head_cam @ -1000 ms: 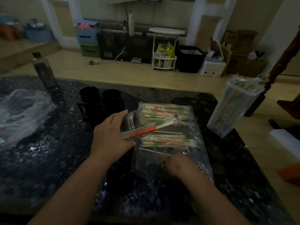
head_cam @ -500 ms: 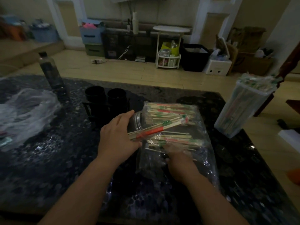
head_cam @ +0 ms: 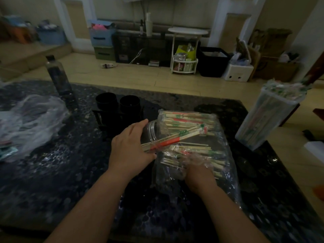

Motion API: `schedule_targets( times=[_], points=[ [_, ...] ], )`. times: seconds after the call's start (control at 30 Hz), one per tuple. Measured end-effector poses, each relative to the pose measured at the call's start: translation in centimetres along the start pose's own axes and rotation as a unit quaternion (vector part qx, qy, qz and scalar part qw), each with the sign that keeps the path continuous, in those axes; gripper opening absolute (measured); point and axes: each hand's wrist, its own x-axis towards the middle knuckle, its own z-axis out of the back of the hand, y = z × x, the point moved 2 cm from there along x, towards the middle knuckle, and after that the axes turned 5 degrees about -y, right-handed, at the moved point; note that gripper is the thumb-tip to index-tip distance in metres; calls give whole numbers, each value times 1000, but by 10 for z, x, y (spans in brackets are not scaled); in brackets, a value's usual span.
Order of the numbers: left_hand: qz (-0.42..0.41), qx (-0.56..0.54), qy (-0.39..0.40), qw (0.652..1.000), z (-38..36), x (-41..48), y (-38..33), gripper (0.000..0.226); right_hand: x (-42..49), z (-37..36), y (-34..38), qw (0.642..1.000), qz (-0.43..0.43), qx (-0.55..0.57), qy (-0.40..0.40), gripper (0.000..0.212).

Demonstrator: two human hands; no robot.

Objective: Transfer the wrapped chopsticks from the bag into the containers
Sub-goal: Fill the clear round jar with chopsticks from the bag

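At 5 o'clock on the dark speckled table [head_cam: 52,172], the right hand [head_cam: 198,174] lies inside the crinkled clear plastic bag [head_cam: 226,165], fingers over loose paper-wrapped chopsticks [head_cam: 189,118]; through the film I cannot tell its grip. At its 10 o'clock the left hand [head_cam: 129,146] wraps a tipped clear plastic jar [head_cam: 155,131] holding several more. Farther off, at 2 o'clock, stands a filled tall clear container [head_cam: 268,116].
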Motion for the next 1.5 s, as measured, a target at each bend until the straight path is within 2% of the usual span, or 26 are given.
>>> schedule_targets(
  times=[0.13,0.33,0.5,0.57,0.67,0.83,0.97,1.07,1.13,1.27,1.37,1.43,1.5],
  points=[
    [-2,-6,-1,1000,0,0,-2,103,-1,2,1,999,24,19,-38,31],
    [3,-4,10,1000,-1,0,-2,104,0,3,0,1000,-21,16,9,34],
    [0,0,13,1000,-3,1,-2,105,-1,3,-2,999,1,50,12,30],
    [0,2,14,1000,-3,1,-2,105,-4,2,-2,999,13,34,-1,27],
    [-2,4,13,1000,-4,1,-3,106,-13,0,-1,999,21,-27,-19,33],
    [-1,6,12,1000,-3,2,-3,106,-29,2,0,990,81,-102,-49,43],
    [0,7,13,1000,-2,2,-3,106,-40,24,2,993,63,-97,-34,36],
    [2,12,16,1000,-1,1,-3,107,-48,45,3,994,78,-81,-5,31],
    [4,18,18,1000,-1,1,-3,107,-54,62,6,992,100,-82,-14,34],
    [4,26,17,1000,0,0,-1,107,-64,92,12,987,133,-76,-52,31],
    [-1,28,12,1000,-1,0,-2,104,-71,115,20,979,151,-79,-112,33],
    [-6,24,2,1000,-3,-1,-4,100,-77,128,24,969,136,-78,-191,33],
    [-10,18,-8,1000,-4,-2,-5,100,-80,137,21,931,129,-49,-339,31]
  ],
)
